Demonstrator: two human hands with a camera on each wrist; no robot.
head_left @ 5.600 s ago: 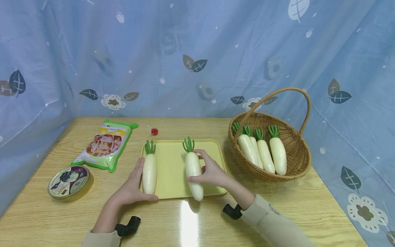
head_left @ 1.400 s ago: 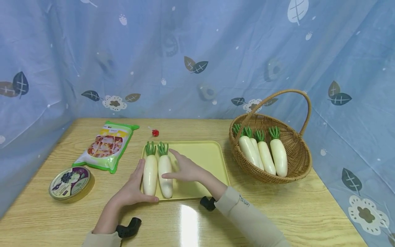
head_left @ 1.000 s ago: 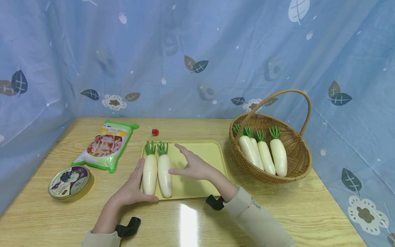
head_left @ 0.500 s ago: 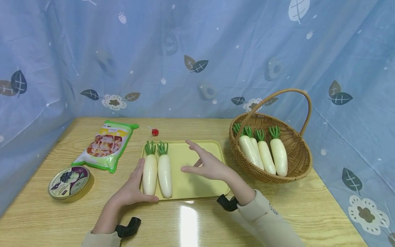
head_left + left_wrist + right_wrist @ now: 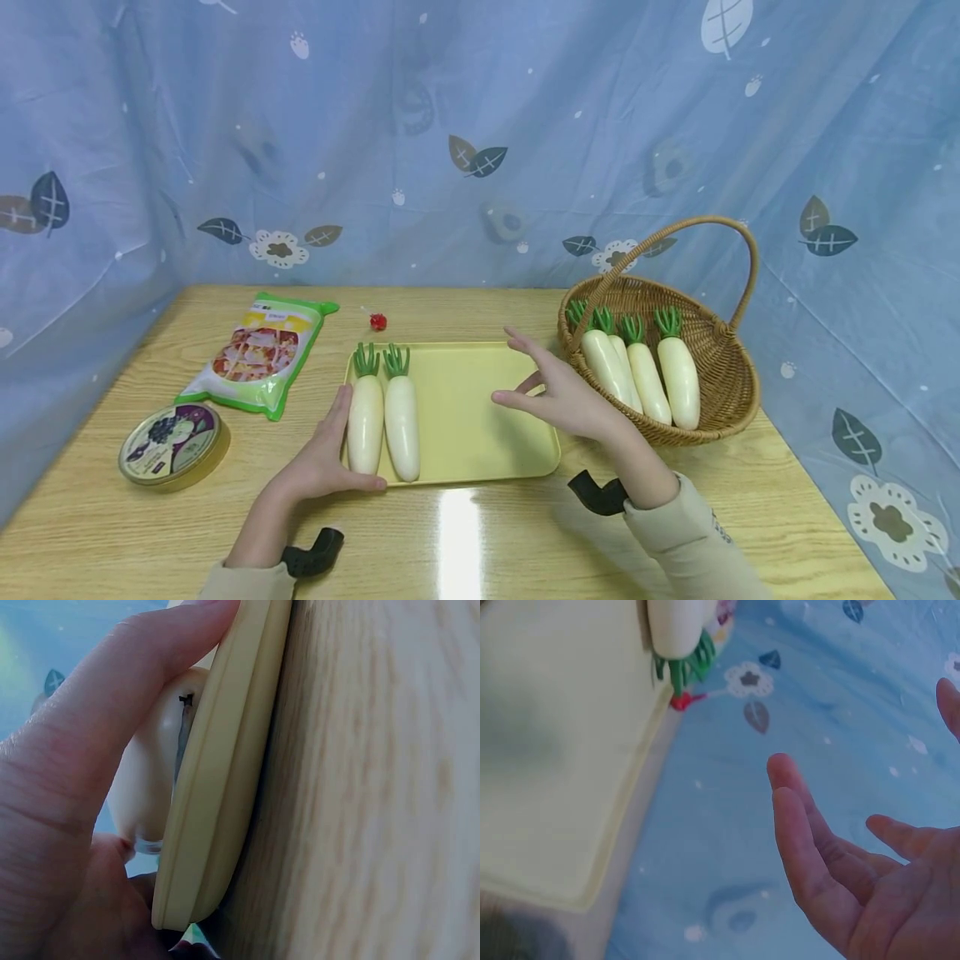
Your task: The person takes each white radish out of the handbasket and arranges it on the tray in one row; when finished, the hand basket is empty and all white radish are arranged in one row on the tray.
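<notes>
At the front left corner of a pale yellow tray (image 5: 480, 417), my left hand (image 5: 322, 462) grips the edge, thumb along the front rim and fingers along the left side. Two white radishes with green tops lie side by side in the tray: the left radish (image 5: 365, 425) beside my left fingers, the other radish (image 5: 402, 429) just right of it. My right hand (image 5: 562, 400) hovers over the tray's right edge, holding nothing, its fingers spread loosely. In the right wrist view the right palm (image 5: 900, 907) shows bare.
A wicker basket (image 5: 727, 392) with a tall handle, tilted open, holds several white radishes (image 5: 678, 383) at the right. On the left are a green food bag (image 5: 258, 354) and a round tin (image 5: 172, 446). A small red object (image 5: 378, 322) lies behind the tray.
The right hand set the second radish down next to the first, let go, and moved right across the tray toward the basket. The left hand has stayed at the tray's corner.
</notes>
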